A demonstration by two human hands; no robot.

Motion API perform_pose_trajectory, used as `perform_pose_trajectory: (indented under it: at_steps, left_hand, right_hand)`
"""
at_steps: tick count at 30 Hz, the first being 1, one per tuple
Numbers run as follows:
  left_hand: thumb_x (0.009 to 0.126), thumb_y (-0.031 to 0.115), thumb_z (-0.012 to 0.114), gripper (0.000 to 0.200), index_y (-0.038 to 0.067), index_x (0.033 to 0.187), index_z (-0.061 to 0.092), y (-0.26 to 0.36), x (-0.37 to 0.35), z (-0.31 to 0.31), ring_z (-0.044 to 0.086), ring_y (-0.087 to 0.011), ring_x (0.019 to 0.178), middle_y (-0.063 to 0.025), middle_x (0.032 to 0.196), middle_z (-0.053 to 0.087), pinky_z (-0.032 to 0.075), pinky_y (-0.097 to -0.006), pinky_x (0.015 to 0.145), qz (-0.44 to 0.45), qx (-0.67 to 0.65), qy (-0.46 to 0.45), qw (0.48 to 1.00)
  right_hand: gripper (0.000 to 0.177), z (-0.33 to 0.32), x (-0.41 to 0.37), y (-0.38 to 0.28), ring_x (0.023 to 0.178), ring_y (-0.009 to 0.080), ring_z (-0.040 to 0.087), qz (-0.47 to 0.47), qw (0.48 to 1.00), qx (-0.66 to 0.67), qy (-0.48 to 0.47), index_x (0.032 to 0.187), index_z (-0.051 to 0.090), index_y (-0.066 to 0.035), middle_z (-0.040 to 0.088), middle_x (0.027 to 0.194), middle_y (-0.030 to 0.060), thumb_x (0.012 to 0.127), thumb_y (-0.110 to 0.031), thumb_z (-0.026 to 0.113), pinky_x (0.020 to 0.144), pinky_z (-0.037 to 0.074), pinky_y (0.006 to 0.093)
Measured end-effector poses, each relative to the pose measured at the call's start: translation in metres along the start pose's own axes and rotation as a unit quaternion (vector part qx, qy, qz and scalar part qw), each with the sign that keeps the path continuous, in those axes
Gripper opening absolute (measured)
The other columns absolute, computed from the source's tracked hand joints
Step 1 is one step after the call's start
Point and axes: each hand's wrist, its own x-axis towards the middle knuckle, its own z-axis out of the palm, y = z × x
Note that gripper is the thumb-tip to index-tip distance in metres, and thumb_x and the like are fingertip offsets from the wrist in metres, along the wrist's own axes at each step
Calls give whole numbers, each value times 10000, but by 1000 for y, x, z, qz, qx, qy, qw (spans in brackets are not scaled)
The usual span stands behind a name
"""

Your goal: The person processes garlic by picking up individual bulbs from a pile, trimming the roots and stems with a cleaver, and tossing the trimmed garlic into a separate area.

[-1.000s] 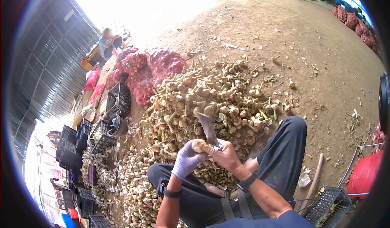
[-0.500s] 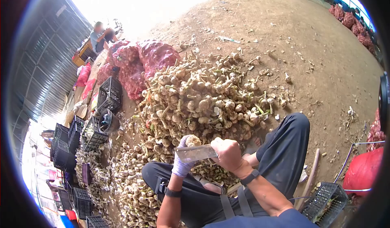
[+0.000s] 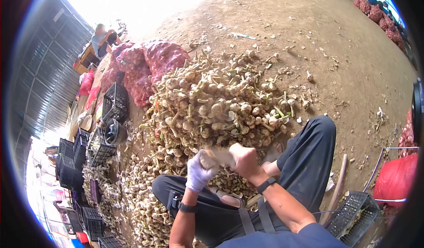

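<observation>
White glove (image 3: pixel 196 177) on the left hand (image 3: pixel 197 174), tan garlic bulb (image 3: pixel 207 158) in it. Beyond the hands: cream garlic pile (image 3: pixel 212 102), pinkish-red mesh sacks (image 3: pixel 152 64), black crates (image 3: pixel 115 103).

Saw a big garlic heap (image 3: pixel 216 102) (stalks and all) mid-scene on the dirt floor (image 3: pixel 309 31). Noted red mesh sacks (image 3: pixel 154 62) touching its far left edge, with a person (image 3: pixel 99 38) seated beyond them. Spotted black crates (image 3: pixel 115 102) at the left, and near right a black basket (image 3: pixel 353 217) beside a wooden stick (image 3: pixel 338 186) and a red sack (image 3: pixel 395 181).
</observation>
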Motion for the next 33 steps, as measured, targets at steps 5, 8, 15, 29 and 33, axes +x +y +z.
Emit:
perform_pose_trajectory:
  at_steps: [5, 8, 15, 29, 33]
  left_hand:
    - [735, 306, 851, 472, 19, 1049, 646, 14, 4, 6, 617, -87, 802, -14, 875, 681, 524, -272, 765, 8, -86, 41, 995]
    - [730, 408, 871, 555, 24, 1061, 645, 18, 13, 9, 601, -84, 830, -19, 910, 668, 510, -259, 778, -5, -144, 49, 988]
    - [907, 310, 738, 487, 57, 1262, 522, 28, 23, 37, 646, -186, 965, -68, 1093, 653, 527, -337, 866, -29, -422, 1, 906]
    - [733, -4, 752, 327, 37, 1046, 668, 16, 32, 32, 664, -254, 870, -112, 971, 637, 542, -330, 753, 110, 193, 51, 974]
    - [821, -20, 686, 142, -12, 962, 669, 10, 28, 31, 583, -89, 702, -40, 761, 587, 489, -259, 633, -32, 40, 67, 996]
  right_hand:
    - [285, 23, -21, 58, 525, 328, 555, 296, 950, 52, 81, 696, 564, -43, 575, 603, 168, 874, -210, 709, 516, 450, 388]
    - [295, 4, -7, 23, 530, 358, 569, 229, 960, 143, 70, 689, 552, -40, 564, 604, 178, 849, -197, 742, 494, 445, 390]
    - [192, -4, -6, -14, 561, 63, 562, 387, 582, 712, -69, 878, 680, -35, 616, 698, -32, 948, -213, 693, 636, 601, 314]
    - [73, -17, 15, -2, 700, 44, 578, 311, 783, 539, 7, 909, 668, -3, 666, 863, -18, 884, -42, 725, 630, 541, 256]
    - [102, -21, 18, -7, 676, 121, 574, 178, 916, 355, 58, 867, 643, 12, 633, 832, 52, 846, -61, 712, 614, 474, 289]
